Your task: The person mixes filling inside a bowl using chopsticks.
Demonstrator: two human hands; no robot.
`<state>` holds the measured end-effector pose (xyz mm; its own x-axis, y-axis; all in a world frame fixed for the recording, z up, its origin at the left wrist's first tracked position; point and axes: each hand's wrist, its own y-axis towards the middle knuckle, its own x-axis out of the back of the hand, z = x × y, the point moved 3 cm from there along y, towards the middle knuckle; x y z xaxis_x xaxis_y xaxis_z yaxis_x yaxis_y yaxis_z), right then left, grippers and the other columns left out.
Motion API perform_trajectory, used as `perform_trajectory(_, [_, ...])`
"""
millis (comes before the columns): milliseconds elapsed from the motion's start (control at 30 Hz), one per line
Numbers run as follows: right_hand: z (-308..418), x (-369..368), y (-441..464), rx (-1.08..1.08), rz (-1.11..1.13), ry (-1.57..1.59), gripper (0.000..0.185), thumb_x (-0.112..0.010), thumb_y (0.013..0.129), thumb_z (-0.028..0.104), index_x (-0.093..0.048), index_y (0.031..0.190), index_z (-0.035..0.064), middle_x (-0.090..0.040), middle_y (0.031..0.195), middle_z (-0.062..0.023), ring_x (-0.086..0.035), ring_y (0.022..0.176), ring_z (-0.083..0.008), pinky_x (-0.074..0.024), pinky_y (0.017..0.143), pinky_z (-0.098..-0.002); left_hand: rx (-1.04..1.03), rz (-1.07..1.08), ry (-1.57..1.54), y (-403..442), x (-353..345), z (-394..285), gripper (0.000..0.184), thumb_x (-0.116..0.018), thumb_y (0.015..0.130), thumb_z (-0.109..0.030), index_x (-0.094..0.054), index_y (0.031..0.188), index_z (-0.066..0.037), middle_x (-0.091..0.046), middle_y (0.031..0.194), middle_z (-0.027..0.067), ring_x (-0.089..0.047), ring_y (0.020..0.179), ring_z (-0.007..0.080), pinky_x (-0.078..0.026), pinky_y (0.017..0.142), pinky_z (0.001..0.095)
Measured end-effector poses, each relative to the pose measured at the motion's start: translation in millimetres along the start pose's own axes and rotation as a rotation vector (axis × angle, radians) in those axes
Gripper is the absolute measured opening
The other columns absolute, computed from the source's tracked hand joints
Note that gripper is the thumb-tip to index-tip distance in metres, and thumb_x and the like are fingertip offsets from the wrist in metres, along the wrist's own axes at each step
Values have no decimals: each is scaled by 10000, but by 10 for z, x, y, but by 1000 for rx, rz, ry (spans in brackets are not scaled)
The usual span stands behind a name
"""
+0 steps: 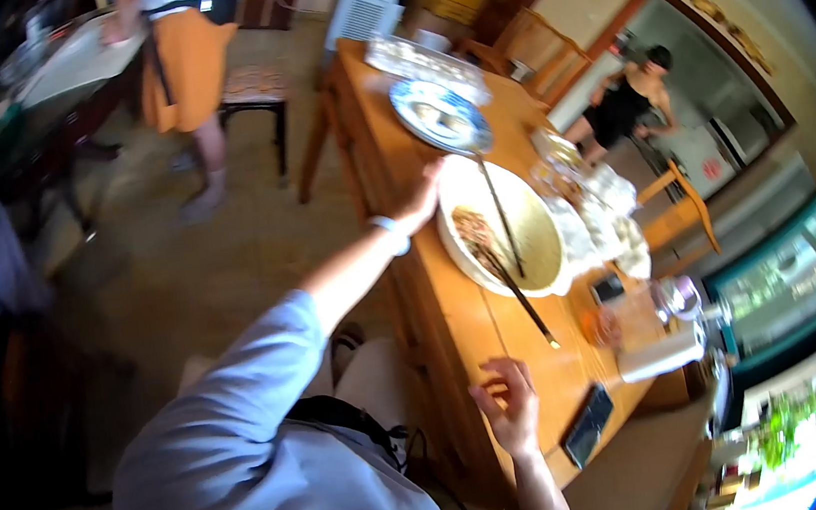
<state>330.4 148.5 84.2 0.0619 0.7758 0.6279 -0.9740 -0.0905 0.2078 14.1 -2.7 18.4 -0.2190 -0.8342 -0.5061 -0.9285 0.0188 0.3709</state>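
A large white bowl (pixel 527 203) stands on the wooden table, with a brownish minced mixture (pixel 472 227) in its near side. My left hand (pixel 419 199) is at the bowl's left rim and appears to grip it; its fingertips are partly hidden and blurred. Two dark chopsticks (pixel 524 300) lean in the bowl, one with its end sticking out over the near rim. My right hand (pixel 512 406) hovers over the table's near edge, fingers loosely curled and apart, holding nothing. Beyond the bowl sits a blue-and-white plate (pixel 413 121) with something pale on it.
A clear tray (pixel 427 63) of pale pieces lies at the far end of the table (pixel 455 315). Plastic bags (pixel 605 217), a paper roll (pixel 661 355) and a phone (pixel 587 425) are at the right. One person (pixel 185 64) stands at another table; another (pixel 642 97) is in the doorway.
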Motion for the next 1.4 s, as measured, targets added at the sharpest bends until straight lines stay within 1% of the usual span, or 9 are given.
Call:
perform_trajectory(167, [20, -72, -173, -66, 121, 28, 259, -659, 733, -17, -578, 976, 17, -527, 1019, -112, -614, 705, -164, -513, 592, -259, 131, 11, 352, -121, 88, -150, 741, -281, 897, -562, -336, 1300, 57, -352, 1358, 183, -308, 1272, 259, -218, 1054, 324])
perform_trajectory(400, [-228, -66, -334, -218, 105, 198, 242, -645, 766, 23, -569, 995, 4, -529, 983, -97, -600, 708, -155, -500, 596, -254, 116, 71, 365, 27, 157, 118, 610, -262, 938, -473, -439, 1224, 36, -521, 1206, 141, -458, 1139, 221, -315, 991, 317])
perform_trajectory(633, [-145, -21, -261, -262, 149, 219, 284, -638, 809, 117, -523, 1042, 1, -533, 975, -74, -580, 714, -129, -500, 624, -234, 218, 83, 353, 89, 121, 82, 665, -280, 915, -526, -409, 1248, 35, -480, 1249, 156, -424, 1177, 230, -310, 998, 338])
perform_trajectory(733, [-127, 46, -195, -275, 130, 236, 280, -630, 810, 104, -522, 1046, 1, -536, 1015, -87, -584, 716, -135, -501, 612, -239, 140, 11, 268, 137, 84, 124, 614, -296, 904, -542, -479, 1063, 22, -533, 984, 132, -487, 933, 219, -375, 840, 343])
perform_trajectory(800, [-113, 104, -115, -235, 105, 225, 300, -629, 803, 101, -512, 1056, -10, -536, 1025, -90, -584, 712, -139, -500, 595, -248, 133, -36, 241, 244, 81, 189, 620, -308, 905, -528, -511, 1104, 23, -583, 1014, 156, -542, 932, 230, -414, 836, 336])
perform_trajectory(900, [-133, 191, 27, -234, 80, 216, 275, -612, 811, 65, -519, 1059, -11, -514, 1040, -112, -607, 746, -183, -513, 593, -256, 162, 3, 239, 325, 88, 186, 669, -314, 897, -537, -388, 1293, -3, -416, 1305, 209, -447, 1173, 256, -354, 980, 329])
perform_trajectory(1100, [-305, 262, 367, -218, -109, 332, 564, -697, 771, 130, -365, 1216, 31, -474, 1046, -101, -559, 680, -160, -460, 565, -244, 110, -32, 71, 324, 4, -19, 509, -370, 906, -456, -540, 1040, 4, -600, 963, 91, -543, 897, 149, -414, 811, 292])
perform_trajectory(1333, [-69, 299, 757, 92, -445, -349, 789, -707, 718, 404, -317, 1292, 29, -388, 1155, -188, -436, 977, -293, -382, 833, -413, 120, 123, 26, 372, 2, 11, 497, -401, 904, -458, -555, 1030, -2, -604, 922, 67, -550, 858, 134, -414, 810, 270])
perform_trajectory(1400, [-55, 306, 869, 186, -446, -478, 562, -640, 790, 364, -447, 1198, 29, -434, 1114, -172, -438, 996, -295, -383, 829, -403, 120, 109, 16, 316, -15, -6, 504, -407, 899, -459, -559, 1039, 1, -604, 943, 73, -549, 874, 137, -413, 811, 269])
